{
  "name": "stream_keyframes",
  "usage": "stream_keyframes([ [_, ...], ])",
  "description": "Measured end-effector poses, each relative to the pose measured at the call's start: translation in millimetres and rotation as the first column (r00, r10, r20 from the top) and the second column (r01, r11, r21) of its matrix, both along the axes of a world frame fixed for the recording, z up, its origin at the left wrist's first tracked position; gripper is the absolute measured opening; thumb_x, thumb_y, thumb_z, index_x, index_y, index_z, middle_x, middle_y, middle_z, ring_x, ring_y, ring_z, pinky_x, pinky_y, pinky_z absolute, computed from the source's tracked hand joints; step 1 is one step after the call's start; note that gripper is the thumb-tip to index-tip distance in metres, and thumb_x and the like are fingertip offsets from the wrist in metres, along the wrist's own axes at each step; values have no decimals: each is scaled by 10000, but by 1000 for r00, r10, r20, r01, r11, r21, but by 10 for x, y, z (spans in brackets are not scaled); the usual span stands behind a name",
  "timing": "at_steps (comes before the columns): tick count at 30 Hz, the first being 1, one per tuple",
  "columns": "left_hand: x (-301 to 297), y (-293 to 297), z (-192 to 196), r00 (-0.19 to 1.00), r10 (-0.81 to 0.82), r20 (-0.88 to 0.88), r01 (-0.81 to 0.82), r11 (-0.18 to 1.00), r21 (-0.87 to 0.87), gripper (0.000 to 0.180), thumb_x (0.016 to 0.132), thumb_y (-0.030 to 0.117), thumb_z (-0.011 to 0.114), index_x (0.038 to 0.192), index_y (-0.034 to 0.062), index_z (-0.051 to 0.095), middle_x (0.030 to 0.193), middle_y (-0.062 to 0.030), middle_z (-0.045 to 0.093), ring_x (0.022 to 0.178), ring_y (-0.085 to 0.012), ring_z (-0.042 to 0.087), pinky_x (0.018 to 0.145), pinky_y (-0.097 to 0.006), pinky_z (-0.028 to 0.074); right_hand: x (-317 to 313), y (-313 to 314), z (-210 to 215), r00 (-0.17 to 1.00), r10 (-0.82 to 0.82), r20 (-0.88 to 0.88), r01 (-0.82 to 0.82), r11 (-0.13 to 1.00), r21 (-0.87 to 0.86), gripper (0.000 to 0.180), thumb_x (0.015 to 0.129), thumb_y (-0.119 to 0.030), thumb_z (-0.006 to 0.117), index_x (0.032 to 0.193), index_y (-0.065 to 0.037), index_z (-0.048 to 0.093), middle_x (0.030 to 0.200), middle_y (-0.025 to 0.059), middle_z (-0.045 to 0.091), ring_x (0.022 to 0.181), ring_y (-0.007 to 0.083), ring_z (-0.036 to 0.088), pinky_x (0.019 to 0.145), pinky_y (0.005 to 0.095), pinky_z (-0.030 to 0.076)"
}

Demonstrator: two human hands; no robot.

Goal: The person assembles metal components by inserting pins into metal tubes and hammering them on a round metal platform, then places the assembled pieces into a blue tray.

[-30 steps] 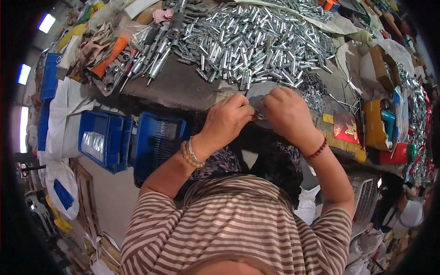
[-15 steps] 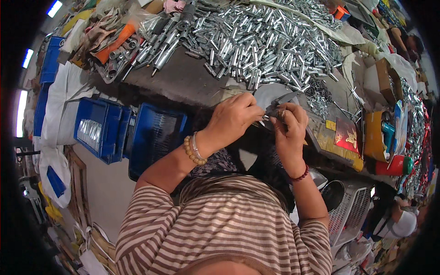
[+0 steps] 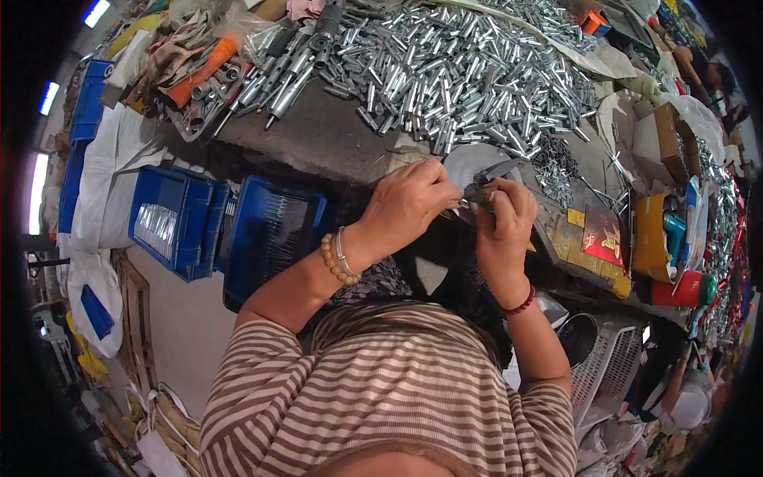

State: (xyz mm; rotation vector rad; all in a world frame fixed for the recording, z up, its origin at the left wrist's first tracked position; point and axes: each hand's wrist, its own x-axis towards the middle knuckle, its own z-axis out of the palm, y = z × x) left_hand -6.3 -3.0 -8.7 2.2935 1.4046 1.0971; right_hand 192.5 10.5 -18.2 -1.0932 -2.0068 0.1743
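My left hand (image 3: 407, 200), with a bead bracelet and a bangle at its wrist, pinches one end of a small shiny metal piece (image 3: 463, 204). The fingertips of my right hand (image 3: 506, 216) close on the same piece from the other side. Just behind the fingertips, a dark grey metal tool (image 3: 501, 168) with a flat bar lies over a round grey disc (image 3: 464, 163) at the bench edge. Whether my right fingers also touch that tool cannot be made out. Beyond the disc spreads a big heap of silvery metal tubes (image 3: 453, 79).
Small dark screws (image 3: 556, 171) lie right of the disc. Long rod-like tools (image 3: 290, 91) rest at the bench's left. Blue bins (image 3: 274, 238) with thin metal rods stand at my left. A yellow box (image 3: 653, 234) and a red container (image 3: 675, 290) sit at the right.
Both hands stay at almost the same spot, still together, with only slight finger movement around the metal piece. At the far lower right, a person in the background has shifted.
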Motion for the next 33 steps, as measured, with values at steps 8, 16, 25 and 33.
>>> stream_keyframes([
  [8,1,18,-69,1000,3,3,-3,1000,22,160,822,103,806,974,115,757,931,-55,615,866,-266,659,730,-390,538,187,-41,331,986,60,158,-58,998,-18,267,791,-42,756,1039,-37,658,1102,106,657,1048,331,621,942,470,477],
  [16,-7,18,-50,1000,4,18,-4,1000,-3,160,831,101,803,988,119,777,921,-43,614,860,-252,656,733,-388,536,670,-71,419,959,-95,265,151,968,-201,350,811,-5,727,1156,-21,673,992,143,619,930,370,650,791,448,533],
  [25,14,26,-24,1000,-4,21,4,1000,-25,150,851,108,787,1001,107,776,918,-56,609,828,-265,652,714,-390,525,498,-380,561,983,-87,162,85,996,17,330,813,82,682,1107,-49,756,1032,116,662,848,283,692,702,351,560],
  [33,4,16,-41,1000,9,28,-8,999,-41,228,809,31,800,1020,115,776,929,-60,618,831,-267,662,711,-391,532,494,-450,583,996,-85,23,82,989,119,279,808,67,718,1066,-36,742,1045,127,670,879,310,693,744,379,573],
])
